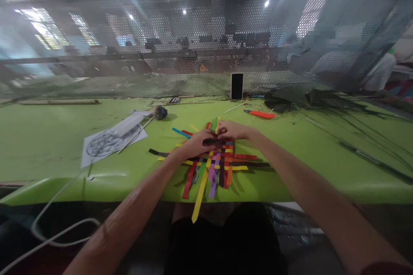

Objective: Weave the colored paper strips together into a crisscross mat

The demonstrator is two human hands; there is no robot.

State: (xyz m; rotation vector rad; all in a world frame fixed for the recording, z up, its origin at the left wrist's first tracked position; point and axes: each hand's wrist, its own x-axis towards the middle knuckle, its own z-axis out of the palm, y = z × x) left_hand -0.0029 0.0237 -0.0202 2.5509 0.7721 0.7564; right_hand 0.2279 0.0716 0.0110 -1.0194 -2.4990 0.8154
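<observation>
A mat of woven coloured strips (227, 160) lies near the front edge of the table, its loose ends fanning out in red, yellow, purple, orange, black, green and blue. Over its upper left part rests my left hand (200, 142), fingers bent and pressed onto the weave. My right hand (232, 130) is at the mat's far side, with thumb and fingers closed in a pinch on the strips there; which strip it grips is partly hidden. A long yellow strip (200, 195) hangs over the front edge toward my lap.
A red-handled cutter (262, 114) lies beyond my right hand. A phone (236, 86) stands upright before the perforated screen (206, 58). Printed paper (106, 144) and a dark lump (160, 113) are at left; dark leaves (284, 98) and long stems (374, 157) at right.
</observation>
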